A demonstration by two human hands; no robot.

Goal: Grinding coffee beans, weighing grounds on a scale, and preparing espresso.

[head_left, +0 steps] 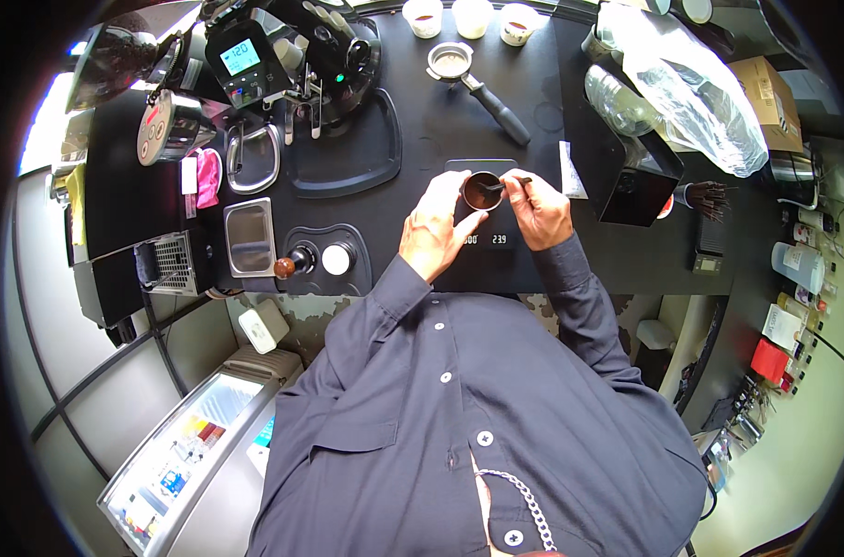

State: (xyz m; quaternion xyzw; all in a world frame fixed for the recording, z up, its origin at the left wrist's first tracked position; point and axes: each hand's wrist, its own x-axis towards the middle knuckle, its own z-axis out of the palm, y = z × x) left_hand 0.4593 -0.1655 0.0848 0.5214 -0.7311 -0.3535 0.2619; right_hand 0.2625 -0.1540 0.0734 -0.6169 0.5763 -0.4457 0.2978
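My left hand (431,227) is closed round the side of a small round cup (466,190) with dark brown contents. A thin dark spoon or stirrer (499,187) reaches into the cup, its other end pinched between the fingers of my right hand (541,215). Whether its tip is a bowl or a plain stick is hard to make out. Both hands are over a black scale (482,260) with a lit display, which they partly cover. Beyond them, a portafilter (450,61) lies on the dark counter, its black handle pointing toward my right hand.
Three small cups (471,17) stand at the far edge. To the left are a coffee machine (343,70), a grinder (241,60), a steel tray (248,239) and a tamper (296,262) on a mat. A black box (637,181) and clear plastic bag (695,88) sit to the right.
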